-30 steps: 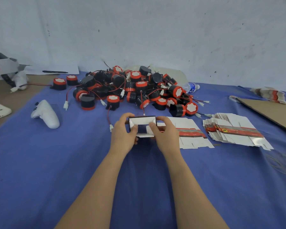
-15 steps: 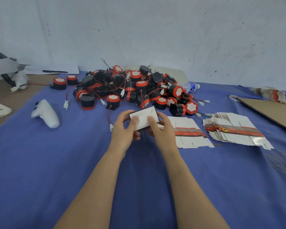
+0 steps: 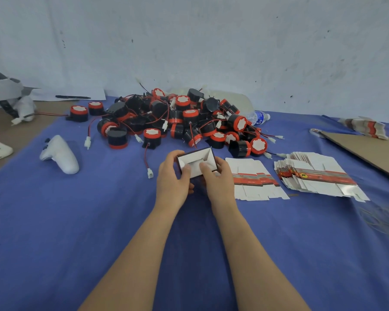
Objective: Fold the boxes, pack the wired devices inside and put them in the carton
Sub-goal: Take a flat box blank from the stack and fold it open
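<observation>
Blue cloth covers the desk [image 3: 76, 221]; my left grip [image 3: 173, 178] and right grip [image 3: 218, 178] each pinch an end of the half-folded box [image 3: 197, 161], its long side running across; the nearest wired device [image 3: 152, 138] lies just beyond, nearer my left

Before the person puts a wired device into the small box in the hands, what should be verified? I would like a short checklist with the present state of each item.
1. Box gripped by left hand and right hand: ok.
2. Box opened into shape, white inside facing the camera: ok.
3. Inner flaps folded fully and locked: cannot tell.
4. Pile of wired devices lying just behind the box: ok.
5. One hand free to take a device: not ok, both hold the box.
6. Place ready for the packed box: cannot tell; only flat brown cardboard shows at the right.
</observation>
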Action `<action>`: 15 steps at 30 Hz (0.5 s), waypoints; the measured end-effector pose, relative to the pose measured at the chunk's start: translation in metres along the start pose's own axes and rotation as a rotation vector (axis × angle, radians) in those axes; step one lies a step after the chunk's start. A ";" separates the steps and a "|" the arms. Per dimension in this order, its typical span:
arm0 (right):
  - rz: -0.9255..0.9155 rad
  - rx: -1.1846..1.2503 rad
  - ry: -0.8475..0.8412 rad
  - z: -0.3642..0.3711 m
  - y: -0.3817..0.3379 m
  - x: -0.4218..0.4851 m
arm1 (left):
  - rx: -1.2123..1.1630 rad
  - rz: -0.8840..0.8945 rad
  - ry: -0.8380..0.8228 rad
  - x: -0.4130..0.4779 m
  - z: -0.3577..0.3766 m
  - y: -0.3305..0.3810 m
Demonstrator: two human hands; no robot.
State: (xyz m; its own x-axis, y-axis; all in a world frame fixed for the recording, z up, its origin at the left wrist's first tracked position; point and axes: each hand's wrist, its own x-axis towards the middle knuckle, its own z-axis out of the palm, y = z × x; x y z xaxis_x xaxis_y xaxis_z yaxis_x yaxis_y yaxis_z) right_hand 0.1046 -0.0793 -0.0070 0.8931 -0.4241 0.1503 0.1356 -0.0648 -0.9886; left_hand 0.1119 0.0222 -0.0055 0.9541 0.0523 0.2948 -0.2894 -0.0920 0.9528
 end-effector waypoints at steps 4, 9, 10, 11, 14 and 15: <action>0.154 0.221 -0.078 0.000 -0.004 -0.002 | -0.158 -0.059 0.030 0.002 -0.005 0.002; 0.174 0.472 -0.172 -0.003 -0.011 -0.002 | -0.298 -0.137 -0.041 0.000 -0.005 0.010; 0.149 0.519 -0.181 -0.004 -0.012 -0.002 | -0.320 -0.157 -0.051 0.000 -0.004 0.011; 0.133 0.544 -0.188 -0.006 -0.013 -0.002 | -0.341 -0.179 -0.057 -0.001 -0.003 0.012; 0.143 0.558 -0.184 -0.008 -0.016 -0.003 | -0.398 -0.230 -0.062 -0.002 0.000 0.013; 0.149 0.563 -0.181 -0.008 -0.016 -0.003 | -0.417 -0.244 -0.064 -0.003 0.001 0.014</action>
State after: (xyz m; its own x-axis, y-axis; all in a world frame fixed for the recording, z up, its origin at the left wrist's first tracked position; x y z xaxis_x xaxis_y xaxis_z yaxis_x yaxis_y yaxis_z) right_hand 0.0968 -0.0845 0.0080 0.9720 -0.2279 0.0568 0.1653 0.4918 -0.8549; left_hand 0.1050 0.0202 0.0071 0.9970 -0.0394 0.0669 -0.0507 0.3220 0.9454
